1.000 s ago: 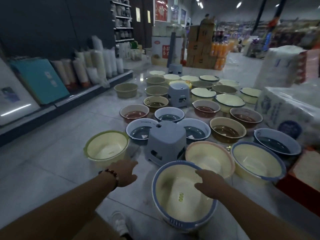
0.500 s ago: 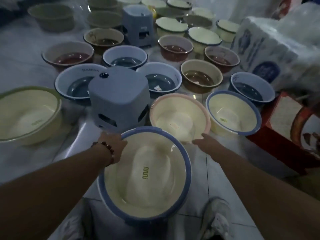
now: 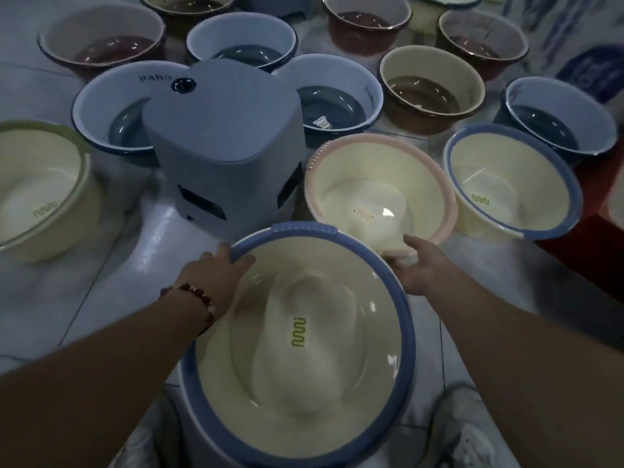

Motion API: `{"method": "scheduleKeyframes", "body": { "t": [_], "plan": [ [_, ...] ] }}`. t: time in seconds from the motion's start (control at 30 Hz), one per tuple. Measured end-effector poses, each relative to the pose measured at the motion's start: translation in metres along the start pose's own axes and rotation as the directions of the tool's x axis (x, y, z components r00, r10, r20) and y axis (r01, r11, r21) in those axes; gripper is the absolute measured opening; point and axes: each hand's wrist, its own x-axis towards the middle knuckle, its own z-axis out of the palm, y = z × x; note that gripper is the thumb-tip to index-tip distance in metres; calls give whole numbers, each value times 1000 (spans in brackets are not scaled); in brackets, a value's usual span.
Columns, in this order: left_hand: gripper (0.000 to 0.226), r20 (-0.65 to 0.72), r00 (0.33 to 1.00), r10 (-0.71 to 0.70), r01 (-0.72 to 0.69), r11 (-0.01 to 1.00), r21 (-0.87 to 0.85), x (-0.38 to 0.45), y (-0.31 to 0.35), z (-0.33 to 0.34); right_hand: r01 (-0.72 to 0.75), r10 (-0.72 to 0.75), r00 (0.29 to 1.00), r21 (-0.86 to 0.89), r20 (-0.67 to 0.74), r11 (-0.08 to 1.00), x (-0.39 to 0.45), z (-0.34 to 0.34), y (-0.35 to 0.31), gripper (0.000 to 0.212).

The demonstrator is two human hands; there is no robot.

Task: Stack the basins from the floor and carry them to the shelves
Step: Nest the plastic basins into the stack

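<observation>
At about 9 o'clock a cream basin with a green rim (image 3: 37, 190) sits on the pale tiled floor (image 3: 84, 298), cut off by the frame's edge. The left hand (image 3: 211, 276), a bead bracelet (image 3: 199, 298) on its wrist, grasps the rim of the big cream basin with the blue rim (image 3: 304, 349) at roughly its 10 o'clock, thumb hooked over the edge into the bowl; the other fingers are hidden beneath the rim. This basin fills the lower middle, close to the person, between two pale shoes (image 3: 472, 440) at 6 o'clock; its inside is smooth and glossy, with a small yellow-green squiggle mark on the wall and a ribbed grip tab at its 12 o'clock. Just beyond it stands a grey plastic stool (image 3: 219, 136). The right hand (image 3: 420, 268) holds the near edge of a smaller cream basin with a pink rim (image 3: 378, 197), thumb on top of the rim and fingers curled under it; this basin is tilted and its edge lies right against the big basin's rim at 2 o'clock. Further right, at 3 o'clock, is another cream basin with a blue rim (image 3: 510, 187), beside something red (image 3: 594, 211). Across the top, from 10 to 2 o'clock, rows of white-walled basins with dark blue bottoms (image 3: 334, 96) and brown or dark red ones (image 3: 429, 86) stand close together. The light is dim.
</observation>
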Motion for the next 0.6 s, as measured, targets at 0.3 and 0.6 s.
{"method": "scheduleKeyframes", "body": {
  "t": [0.3,0.6],
  "plan": [
    [62,230,972,54,-37,996,-79,-26,-11,-53,115,-120,984,-48,-129,992,-98,30,-38,22],
    [52,129,985,-114,81,-354,-932,-132,5,-170,252,-211,966,-340,152,906,-259,-16,2,14]
  ]
}}
